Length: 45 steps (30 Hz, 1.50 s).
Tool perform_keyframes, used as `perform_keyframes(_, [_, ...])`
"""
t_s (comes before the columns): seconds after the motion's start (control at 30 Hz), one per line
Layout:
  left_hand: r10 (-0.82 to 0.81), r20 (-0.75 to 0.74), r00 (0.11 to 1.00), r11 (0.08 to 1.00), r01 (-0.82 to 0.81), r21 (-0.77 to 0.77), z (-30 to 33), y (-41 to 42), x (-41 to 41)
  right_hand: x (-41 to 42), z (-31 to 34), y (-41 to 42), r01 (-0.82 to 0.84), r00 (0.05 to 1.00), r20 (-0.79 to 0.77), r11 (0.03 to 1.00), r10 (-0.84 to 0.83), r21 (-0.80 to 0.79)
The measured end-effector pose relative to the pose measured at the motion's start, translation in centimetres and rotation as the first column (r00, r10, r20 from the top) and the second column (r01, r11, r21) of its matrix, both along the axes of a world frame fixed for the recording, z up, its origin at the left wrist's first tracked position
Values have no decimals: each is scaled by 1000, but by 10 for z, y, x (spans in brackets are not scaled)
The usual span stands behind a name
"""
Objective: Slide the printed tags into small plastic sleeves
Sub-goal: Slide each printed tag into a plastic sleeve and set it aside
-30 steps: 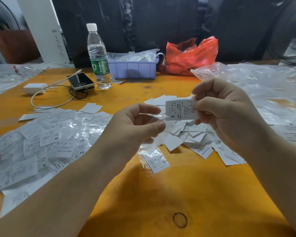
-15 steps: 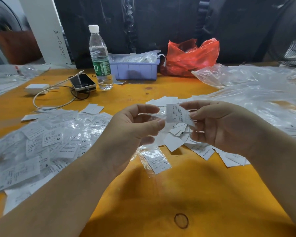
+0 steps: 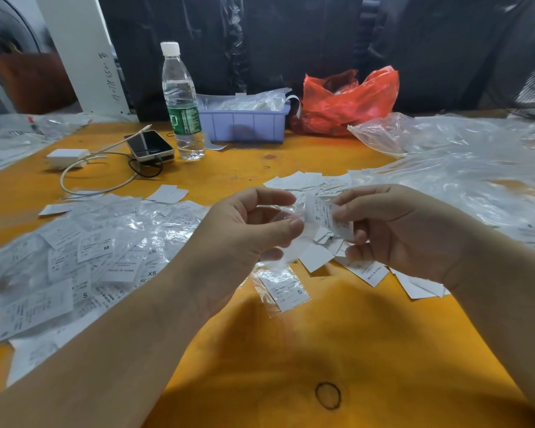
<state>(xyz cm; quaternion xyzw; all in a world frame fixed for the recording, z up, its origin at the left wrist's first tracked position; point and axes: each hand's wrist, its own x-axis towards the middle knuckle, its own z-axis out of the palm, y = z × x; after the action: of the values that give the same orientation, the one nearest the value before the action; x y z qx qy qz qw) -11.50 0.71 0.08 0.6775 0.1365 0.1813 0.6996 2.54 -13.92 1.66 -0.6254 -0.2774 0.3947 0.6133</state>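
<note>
the orange desk (image 3: 229, 180) is carrying a wide spread of filled sleeves (image 3: 84, 257) on the left and a heap of loose tags (image 3: 322, 251) in the middle, under the hands. above that heap the left hand (image 3: 241, 239) is pinching a clear plastic sleeve (image 3: 278, 211) between thumb and forefinger, and the right hand (image 3: 396, 233) is gripping a printed tag (image 3: 320, 211) marked s, its edge lying at the sleeve's mouth; whether it is inside is unclear
</note>
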Motion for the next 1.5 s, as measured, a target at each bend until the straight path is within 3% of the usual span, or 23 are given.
perform_keyframes(0.2, [4,3,1000,1000,-4,-23,0,0,0,-2,0,-1,-18,983,182,1000,18,1])
perform_keyframes(0.33, [6,5,1000,999,-6,-40,1,1,0,-2,1,-2,-6,949,313,995,-28,104])
perform_keyframes(0.67, [-16,9,1000,999,16,-35,-1,4,1,-1,6,-7,-15,882,464,982,-75,186])
perform_keyframes(0.93, [-18,0,1000,1000,18,3,-3,4,1,-2,4,-6,-81,870,492,994,36,71])
perform_keyframes(1.17, [-5,7,1000,989,4,146,-4,1,0,-3,3,-6,-128,873,477,991,102,23])
perform_keyframes(1.5, [2,27,1000,989,-6,145,-4,2,0,-4,5,-5,-11,931,366,997,-17,73])
